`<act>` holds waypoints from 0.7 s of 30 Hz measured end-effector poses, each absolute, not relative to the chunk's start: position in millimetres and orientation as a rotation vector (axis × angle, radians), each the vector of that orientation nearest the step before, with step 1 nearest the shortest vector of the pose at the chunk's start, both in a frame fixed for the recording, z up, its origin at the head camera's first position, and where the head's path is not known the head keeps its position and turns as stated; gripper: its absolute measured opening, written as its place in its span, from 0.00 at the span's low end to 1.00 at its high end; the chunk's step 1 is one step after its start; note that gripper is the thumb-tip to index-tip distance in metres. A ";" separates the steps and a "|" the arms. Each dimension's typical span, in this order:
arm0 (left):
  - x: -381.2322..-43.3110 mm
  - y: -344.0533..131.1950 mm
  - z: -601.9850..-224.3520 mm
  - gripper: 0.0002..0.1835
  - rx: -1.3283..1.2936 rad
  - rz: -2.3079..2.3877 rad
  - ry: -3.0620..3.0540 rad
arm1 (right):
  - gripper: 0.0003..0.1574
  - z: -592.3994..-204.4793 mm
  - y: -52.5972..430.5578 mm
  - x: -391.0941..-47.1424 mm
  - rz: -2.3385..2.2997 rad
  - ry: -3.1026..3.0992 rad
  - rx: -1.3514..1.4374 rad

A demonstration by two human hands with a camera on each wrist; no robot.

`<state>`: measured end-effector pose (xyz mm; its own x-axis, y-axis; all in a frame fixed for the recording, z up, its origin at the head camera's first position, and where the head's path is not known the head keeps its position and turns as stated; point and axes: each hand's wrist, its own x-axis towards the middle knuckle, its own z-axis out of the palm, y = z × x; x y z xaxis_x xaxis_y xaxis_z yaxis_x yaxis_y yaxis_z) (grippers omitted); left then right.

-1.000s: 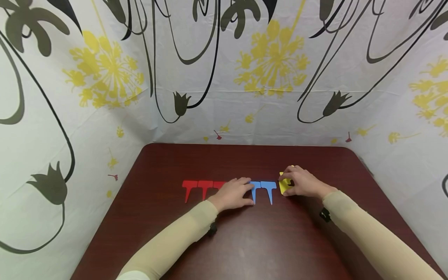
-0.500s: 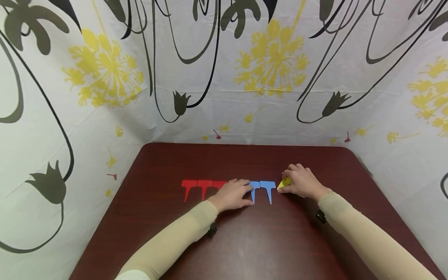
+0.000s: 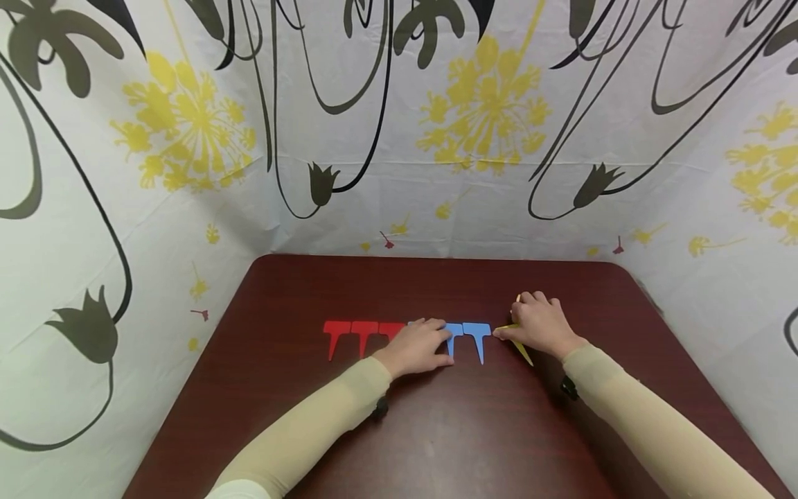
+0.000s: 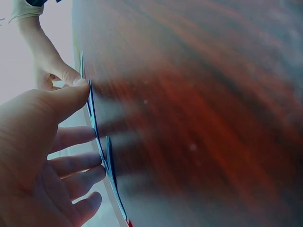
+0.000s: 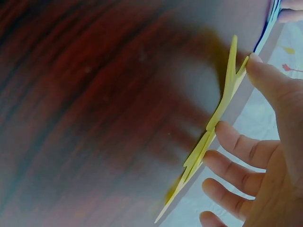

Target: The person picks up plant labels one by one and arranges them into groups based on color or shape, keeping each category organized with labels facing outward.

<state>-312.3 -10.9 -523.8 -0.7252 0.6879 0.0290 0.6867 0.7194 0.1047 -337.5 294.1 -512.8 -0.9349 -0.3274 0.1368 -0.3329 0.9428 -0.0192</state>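
Note:
T-shaped plant labels lie in a row on the table [image 3: 436,423]: red labels [image 3: 364,328] at left, blue labels [image 3: 477,328] at right. My left hand [image 3: 413,346] rests over the middle of the row, its spread fingertips touching blue labels [image 4: 110,161] and hiding part of the row. Just right of the last blue label, my right hand [image 3: 539,323] holds a yellow plant label [image 5: 226,92] by its crosspiece between thumb and index finger. That label's stem [image 3: 523,353] points toward me, slanting right. More yellow [image 5: 191,161] lies under the other fingers.
A white cloth [image 3: 399,132] printed with grey tulips and yellow flowers stands behind the table and along both sides. The table's far edge [image 3: 449,259] runs just beyond the labels. Dark cameras [image 3: 379,407] sit under the wrists.
The right hand has turned the yellow label so its stem now points toward me, and has shifted slightly to the right. The left hand and the red and blue row stay in place.

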 end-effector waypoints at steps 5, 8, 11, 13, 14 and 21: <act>-313.0 -8.8 -521.2 0.33 1.183 0.122 2.905 | 0.27 -506.9 298.5 -338.0 0.184 -3.003 0.571; -313.0 -5.2 -518.1 0.33 1.199 0.117 2.893 | 0.22 -498.9 304.5 -331.5 0.250 -2.998 0.598; -314.0 -1.9 -515.4 0.32 1.205 0.112 2.884 | 0.14 -491.1 306.3 -319.0 0.275 -3.037 0.551; -315.2 -0.9 -514.8 0.32 1.199 0.096 2.885 | 0.17 -488.2 304.7 -309.5 0.311 -3.111 0.473; -315.8 -0.8 -514.9 0.32 1.192 0.089 2.885 | 0.19 -487.9 303.7 -305.3 0.332 -3.155 0.422; -317.3 -0.7 -519.5 0.33 1.158 0.100 2.878 | 0.25 -496.2 297.0 -292.2 0.502 -3.259 0.124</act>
